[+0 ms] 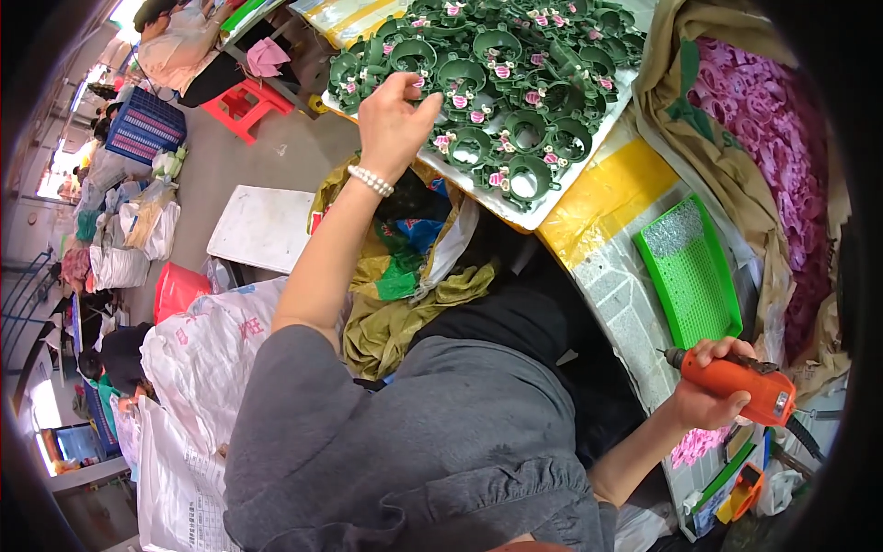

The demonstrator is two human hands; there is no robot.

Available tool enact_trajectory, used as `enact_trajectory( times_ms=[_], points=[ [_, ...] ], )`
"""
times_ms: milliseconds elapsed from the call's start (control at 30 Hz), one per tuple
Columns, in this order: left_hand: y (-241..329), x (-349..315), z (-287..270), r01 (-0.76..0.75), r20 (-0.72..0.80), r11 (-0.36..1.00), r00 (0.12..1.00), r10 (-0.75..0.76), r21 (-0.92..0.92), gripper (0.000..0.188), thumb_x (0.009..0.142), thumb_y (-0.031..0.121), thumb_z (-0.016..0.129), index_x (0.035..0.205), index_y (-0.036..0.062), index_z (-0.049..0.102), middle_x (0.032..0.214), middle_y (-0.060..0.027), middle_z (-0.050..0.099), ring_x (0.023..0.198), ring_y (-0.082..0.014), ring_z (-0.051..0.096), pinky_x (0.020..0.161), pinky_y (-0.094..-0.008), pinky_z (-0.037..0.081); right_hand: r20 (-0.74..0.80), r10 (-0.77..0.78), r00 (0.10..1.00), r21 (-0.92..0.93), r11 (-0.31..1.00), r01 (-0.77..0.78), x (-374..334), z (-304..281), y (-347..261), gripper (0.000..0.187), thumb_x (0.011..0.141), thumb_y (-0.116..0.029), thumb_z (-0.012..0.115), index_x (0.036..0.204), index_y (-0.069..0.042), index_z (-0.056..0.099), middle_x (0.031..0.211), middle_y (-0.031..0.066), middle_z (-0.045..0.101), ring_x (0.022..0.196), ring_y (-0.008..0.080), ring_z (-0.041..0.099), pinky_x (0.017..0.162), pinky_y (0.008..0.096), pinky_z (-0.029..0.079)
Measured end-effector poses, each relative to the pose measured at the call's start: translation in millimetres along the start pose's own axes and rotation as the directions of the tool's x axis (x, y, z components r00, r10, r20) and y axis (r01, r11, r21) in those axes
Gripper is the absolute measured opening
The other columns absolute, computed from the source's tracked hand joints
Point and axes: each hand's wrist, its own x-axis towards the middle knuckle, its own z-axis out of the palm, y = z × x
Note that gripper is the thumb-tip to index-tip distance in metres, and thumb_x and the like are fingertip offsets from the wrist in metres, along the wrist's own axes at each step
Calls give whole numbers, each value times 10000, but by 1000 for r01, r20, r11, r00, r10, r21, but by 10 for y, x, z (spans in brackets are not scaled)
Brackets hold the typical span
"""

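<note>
My left hand (397, 121), with a pearl bracelet (371, 180) at the wrist, is over the near left part of a heap of green plastic ring-shaped parts (497, 46). Its fingers are bent and the thumb stands apart from them; I see nothing held between them. Many of the green parts carry small pink-and-white striped pieces (477, 117). They lie on a white foam board (529, 219). Low on the right, my right hand (704, 400) is closed round an orange electric screwdriver (740, 386), its bit pointing left and a black cord trailing behind.
A green perforated tray (694, 285) holding small silvery screws lies on the bench beside yellow tape (612, 189). Right of it, a brown sack (736, 166) is full of pink plastic parts (759, 129). At left are a white stool top (262, 227), white sacks (212, 350) and a red stool (246, 108).
</note>
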Motion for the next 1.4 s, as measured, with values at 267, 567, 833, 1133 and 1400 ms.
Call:
enact_trajectory(
  times_ms=[267, 567, 833, 1133, 1400],
  points=[
    [296, 187, 274, 9, 151, 968, 987, -48, 249, 545, 604, 390, 740, 863, -58, 567, 749, -182, 616, 738, -324, 612, 694, -400, 487, -38, 0, 999, 3, 1000, 0, -56, -107, -21, 647, 761, -521, 623, 1137, -17, 466, 912, 102, 503, 708, 183, 473, 661, 289, 379],
    [176, 211, 325, 91, 191, 958, 971, -147, 272, 432, 547, 319, 753, 719, -20, 548, 755, -176, 595, 741, -332, 589, 693, -398, 477, -53, -1, 999, -27, 1000, 0, -70, -147, -5, 659, 762, -522, 620, 1148, -16, 454, 906, 102, 496, 711, 183, 477, 671, 293, 387],
    [259, 218, 159, 12, 192, 970, 979, -61, 244, 430, 545, 258, 718, 848, -19, 588, 769, -152, 586, 761, -310, 586, 706, -390, 473, -52, 4, 999, -38, 999, -6, -69, -123, 2, 667, 763, -526, 620, 1142, -5, 448, 898, 104, 490, 710, 184, 479, 674, 297, 388],
    [317, -14, 17, 68, 161, 992, 986, -51, -104, 555, 604, 138, 708, 1093, 15, 474, 928, -138, 622, 780, -194, 613, 676, -286, 492, -21, 1, 1000, -21, 1000, -1, -57, -143, -4, 628, 784, -504, 600, 1124, 7, 468, 905, 110, 493, 711, 188, 478, 673, 312, 377],
    [499, -328, 69, 341, 435, 715, 899, -57, -610, 602, 658, -36, 718, 1143, 30, 368, 944, -77, 630, 749, -81, 587, 601, -180, 483, 19, -4, 1000, -23, 1000, 4, -69, -136, -23, 644, 796, -508, 581, 1148, 16, 451, 916, 123, 497, 720, 196, 493, 680, 313, 387]
  ],
)
